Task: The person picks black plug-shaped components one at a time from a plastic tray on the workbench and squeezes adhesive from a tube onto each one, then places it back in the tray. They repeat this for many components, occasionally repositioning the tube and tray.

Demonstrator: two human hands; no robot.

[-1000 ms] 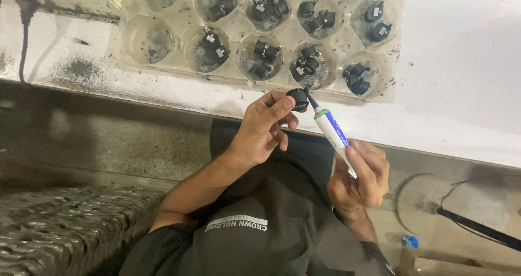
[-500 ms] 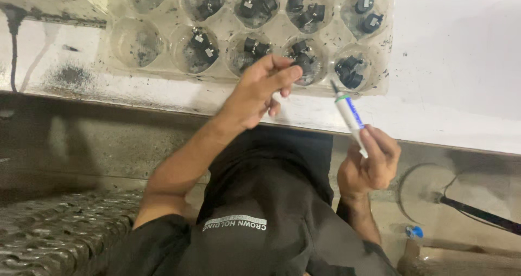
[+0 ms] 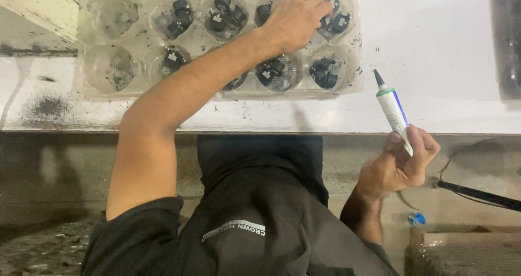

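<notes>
Black short-sleeved shirt, bare forearms

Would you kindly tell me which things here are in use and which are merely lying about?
In use:
left hand, reaching into the clear tray
small black parts in its cups
white tube, held in the right hand

Lying about:
black cable
small blue cap

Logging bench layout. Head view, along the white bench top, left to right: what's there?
Clear plastic tray with empty left cups → black parts in its cups → left hand reaching into the tray → white tube with black nozzle, held up by the right hand.
</notes>
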